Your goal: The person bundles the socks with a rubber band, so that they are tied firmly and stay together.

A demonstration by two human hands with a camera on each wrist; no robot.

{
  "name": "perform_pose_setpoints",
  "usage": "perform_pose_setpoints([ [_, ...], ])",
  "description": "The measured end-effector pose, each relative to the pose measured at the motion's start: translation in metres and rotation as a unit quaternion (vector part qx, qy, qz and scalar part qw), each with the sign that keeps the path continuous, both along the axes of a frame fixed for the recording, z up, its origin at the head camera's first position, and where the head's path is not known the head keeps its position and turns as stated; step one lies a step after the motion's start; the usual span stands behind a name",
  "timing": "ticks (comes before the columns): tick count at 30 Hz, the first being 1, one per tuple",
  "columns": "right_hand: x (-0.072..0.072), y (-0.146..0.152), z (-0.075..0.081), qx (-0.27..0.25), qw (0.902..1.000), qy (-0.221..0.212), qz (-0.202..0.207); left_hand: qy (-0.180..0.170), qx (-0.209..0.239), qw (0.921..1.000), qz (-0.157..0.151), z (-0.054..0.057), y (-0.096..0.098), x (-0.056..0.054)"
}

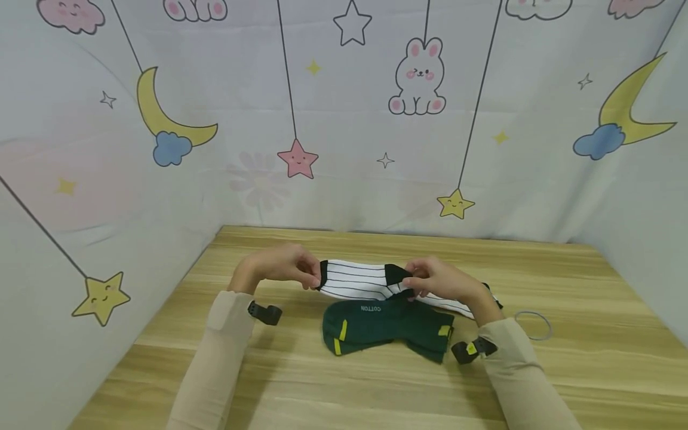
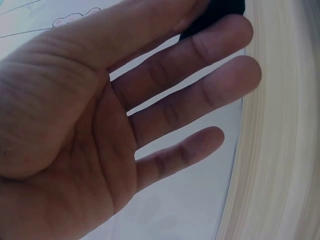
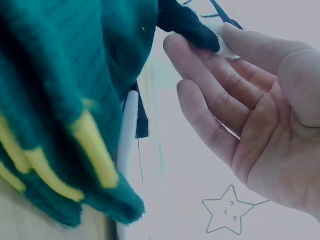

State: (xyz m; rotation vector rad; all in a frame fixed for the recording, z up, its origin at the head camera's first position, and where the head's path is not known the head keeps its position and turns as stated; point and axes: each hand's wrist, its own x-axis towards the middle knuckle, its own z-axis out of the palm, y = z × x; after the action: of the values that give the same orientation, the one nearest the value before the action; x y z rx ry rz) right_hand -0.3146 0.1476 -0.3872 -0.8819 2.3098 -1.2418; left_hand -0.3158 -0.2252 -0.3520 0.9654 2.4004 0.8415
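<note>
Nearest on the wooden table (image 1: 322, 394), green socks (image 1: 384, 331) are laid lengthwise from left to right. Just beyond, a striped white sock (image 1: 355, 279) is held out, its long axis also crosswise. Its black-banded end, pointed left, is pinched by the left hand (image 1: 285, 263); its black-patched end is pinched by the right hand (image 1: 443, 279), by which a second striped sock (image 1: 443, 304) is partly hidden. Farthest, a patterned curtain (image 1: 349, 89) is seen.
</note>
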Motion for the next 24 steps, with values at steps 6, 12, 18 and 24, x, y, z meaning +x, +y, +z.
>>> perform_pose_setpoints([
  [6,0.002,0.006,0.005,-0.006,0.9994,-0.034,-0.003,-0.018,0.022,0.9993,-0.025,-0.001,0.003,0.000],
  [12,0.003,0.012,0.009,0.001,0.9992,-0.028,0.028,-0.055,0.032,0.9966,-0.054,-0.002,0.004,-0.001],
  [18,0.005,0.019,0.012,0.003,0.9995,-0.022,0.022,-0.058,0.028,0.9953,-0.073,-0.002,0.009,0.001],
  [24,0.008,0.026,0.017,0.017,0.9998,-0.002,0.002,-0.070,0.031,0.9929,-0.091,-0.005,0.015,0.001],
])
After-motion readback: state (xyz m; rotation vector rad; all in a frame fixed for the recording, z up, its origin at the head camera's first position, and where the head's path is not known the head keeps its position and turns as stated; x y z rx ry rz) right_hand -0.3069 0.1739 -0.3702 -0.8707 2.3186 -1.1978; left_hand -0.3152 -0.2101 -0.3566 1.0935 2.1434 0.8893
